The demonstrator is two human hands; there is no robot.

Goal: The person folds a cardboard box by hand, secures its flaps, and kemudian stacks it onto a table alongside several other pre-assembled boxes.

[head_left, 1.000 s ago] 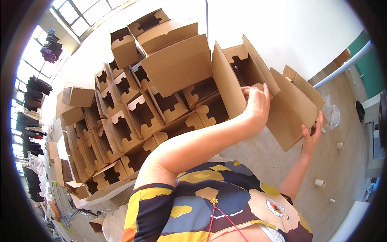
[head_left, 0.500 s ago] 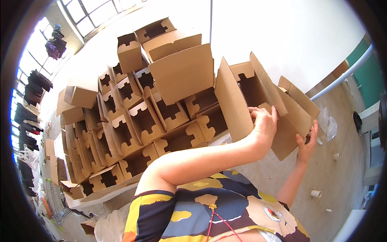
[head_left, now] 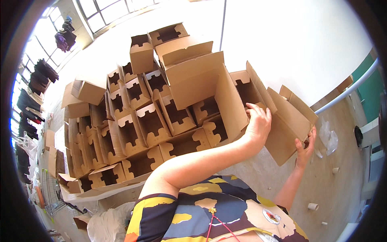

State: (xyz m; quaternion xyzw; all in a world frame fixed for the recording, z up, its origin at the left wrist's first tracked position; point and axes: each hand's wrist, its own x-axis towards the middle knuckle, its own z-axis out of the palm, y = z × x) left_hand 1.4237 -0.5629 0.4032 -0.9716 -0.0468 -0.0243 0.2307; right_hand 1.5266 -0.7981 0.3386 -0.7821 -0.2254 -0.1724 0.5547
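My left hand (head_left: 259, 124) reaches across to an open brown cardboard box (head_left: 230, 99) at the right end of the rows, its fingers bent over the near panel. This box's tall side flaps stand up, and a notched inner piece shows inside. My right hand (head_left: 305, 150) grips the lower right edge of a second cardboard box (head_left: 288, 128), thumb on the near face. That box leans tilted against the first one's right side. Both boxes' undersides are hidden.
Rows of open cardboard boxes (head_left: 151, 125) with notched inserts fill the surface to the left. A larger flapped box (head_left: 195, 78) sits on top. A pale pole (head_left: 348, 90), a clear plastic bag (head_left: 328, 139) and white cylinders (head_left: 313, 206) are at the right.
The open box and my left hand have shifted left, closer to the rows. My left fingers have straightened a little. My right hand still holds the tilted box, now slightly lower.
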